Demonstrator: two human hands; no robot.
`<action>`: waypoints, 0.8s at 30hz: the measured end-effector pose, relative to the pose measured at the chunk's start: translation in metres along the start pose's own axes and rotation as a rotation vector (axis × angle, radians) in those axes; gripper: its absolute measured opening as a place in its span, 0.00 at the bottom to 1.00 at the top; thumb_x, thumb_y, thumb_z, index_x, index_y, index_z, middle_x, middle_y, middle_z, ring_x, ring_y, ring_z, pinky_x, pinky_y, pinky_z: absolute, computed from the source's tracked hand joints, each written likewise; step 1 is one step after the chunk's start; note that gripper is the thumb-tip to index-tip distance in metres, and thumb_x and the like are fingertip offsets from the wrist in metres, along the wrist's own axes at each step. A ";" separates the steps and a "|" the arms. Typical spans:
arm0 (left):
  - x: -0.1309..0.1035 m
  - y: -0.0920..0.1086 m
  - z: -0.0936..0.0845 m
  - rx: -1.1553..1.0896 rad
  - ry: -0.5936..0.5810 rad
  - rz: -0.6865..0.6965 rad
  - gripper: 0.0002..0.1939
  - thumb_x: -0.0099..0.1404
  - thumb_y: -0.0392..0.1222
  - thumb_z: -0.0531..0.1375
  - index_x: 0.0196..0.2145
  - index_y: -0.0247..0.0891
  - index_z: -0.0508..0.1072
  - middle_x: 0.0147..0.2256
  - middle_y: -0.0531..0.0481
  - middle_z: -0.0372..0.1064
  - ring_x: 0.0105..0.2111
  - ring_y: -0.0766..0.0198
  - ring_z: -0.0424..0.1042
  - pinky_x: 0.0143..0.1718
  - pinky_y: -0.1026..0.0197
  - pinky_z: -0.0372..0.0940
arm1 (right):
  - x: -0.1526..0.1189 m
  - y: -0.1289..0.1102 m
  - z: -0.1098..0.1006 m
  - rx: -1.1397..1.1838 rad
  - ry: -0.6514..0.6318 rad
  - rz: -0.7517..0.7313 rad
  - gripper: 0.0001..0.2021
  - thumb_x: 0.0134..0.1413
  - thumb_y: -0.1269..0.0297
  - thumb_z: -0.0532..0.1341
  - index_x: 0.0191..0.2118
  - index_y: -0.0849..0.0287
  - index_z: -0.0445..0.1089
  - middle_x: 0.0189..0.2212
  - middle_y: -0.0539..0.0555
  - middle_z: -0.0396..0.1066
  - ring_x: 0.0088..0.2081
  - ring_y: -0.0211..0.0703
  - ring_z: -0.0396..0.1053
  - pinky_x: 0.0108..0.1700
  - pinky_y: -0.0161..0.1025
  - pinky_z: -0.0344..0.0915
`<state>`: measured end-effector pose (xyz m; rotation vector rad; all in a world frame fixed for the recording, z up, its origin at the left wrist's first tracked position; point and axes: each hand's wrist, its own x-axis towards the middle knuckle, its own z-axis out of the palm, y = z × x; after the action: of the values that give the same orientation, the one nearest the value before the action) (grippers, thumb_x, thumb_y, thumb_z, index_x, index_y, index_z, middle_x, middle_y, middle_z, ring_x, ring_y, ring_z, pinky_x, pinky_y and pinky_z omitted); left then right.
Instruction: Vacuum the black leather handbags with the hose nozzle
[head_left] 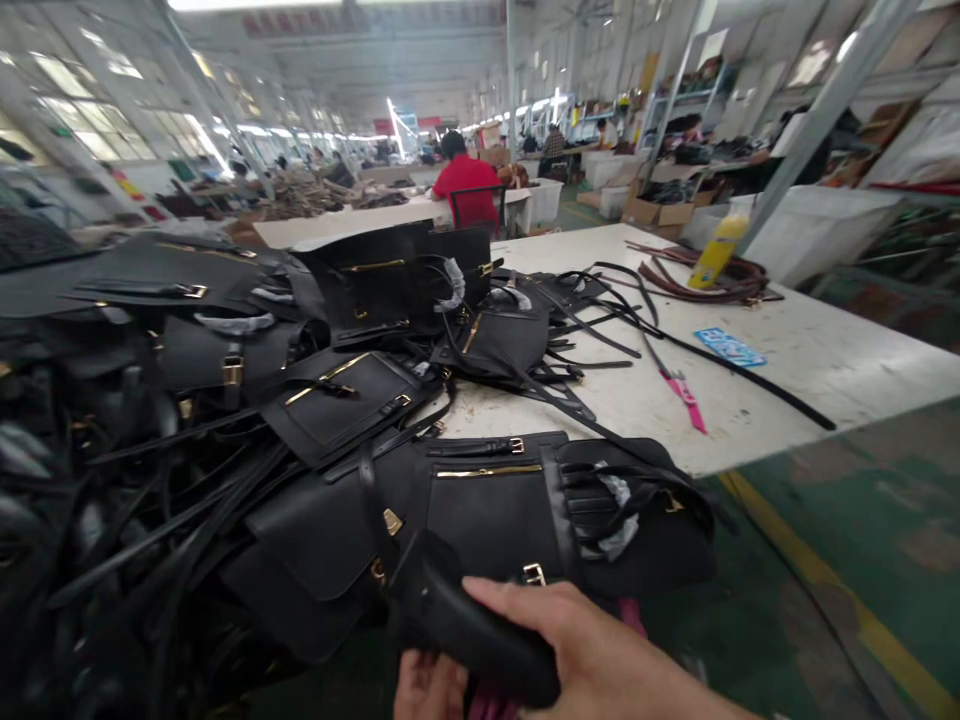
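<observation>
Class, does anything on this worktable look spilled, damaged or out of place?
Nothing looks spilled or clearly damaged. The black handbags lie heaped unevenly, their straps tangled and sprawling across the white table, which looks untidy.

- Black bags (487, 520): at least five; overlap prevents an exact count.
- Bottle (716, 250): one.
- Pink tool (686, 400): one.
- Blue card (729, 348): one.
- Strap coil (754, 280): one.
- Near bench (840, 340): one.
</observation>
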<state>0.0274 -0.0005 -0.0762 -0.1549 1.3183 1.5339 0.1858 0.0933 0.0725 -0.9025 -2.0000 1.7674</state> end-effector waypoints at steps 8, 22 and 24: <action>-0.028 -0.052 0.064 0.041 -0.468 -0.571 0.12 0.50 0.34 0.65 0.34 0.31 0.70 0.39 0.39 0.72 0.40 0.51 0.71 0.38 0.54 0.67 | -0.092 0.019 -0.083 0.013 0.357 0.394 0.42 0.37 0.72 0.59 0.62 0.52 0.45 0.33 0.50 0.72 0.27 0.44 0.68 0.26 0.36 0.65; -0.029 -0.058 0.093 -0.095 -0.488 -0.737 0.22 0.59 0.44 0.56 0.46 0.25 0.63 0.44 0.29 0.68 0.45 0.42 0.66 0.46 0.45 0.62 | -0.176 0.036 -0.071 0.098 0.340 0.483 0.40 0.35 0.62 0.65 0.59 0.52 0.54 0.56 0.51 0.58 0.54 0.57 0.57 0.58 0.43 0.50; -0.031 -0.062 0.094 -0.101 -0.482 -0.723 0.17 0.59 0.41 0.57 0.42 0.25 0.66 0.41 0.31 0.70 0.44 0.44 0.68 0.47 0.46 0.61 | -0.180 0.034 -0.069 0.155 0.330 0.480 0.40 0.36 0.60 0.65 0.59 0.53 0.53 0.56 0.51 0.58 0.53 0.58 0.58 0.58 0.44 0.51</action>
<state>0.1340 0.0434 -0.0592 -0.2716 0.6849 0.9315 0.3716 0.0320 0.0815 -1.6003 -1.4998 1.8190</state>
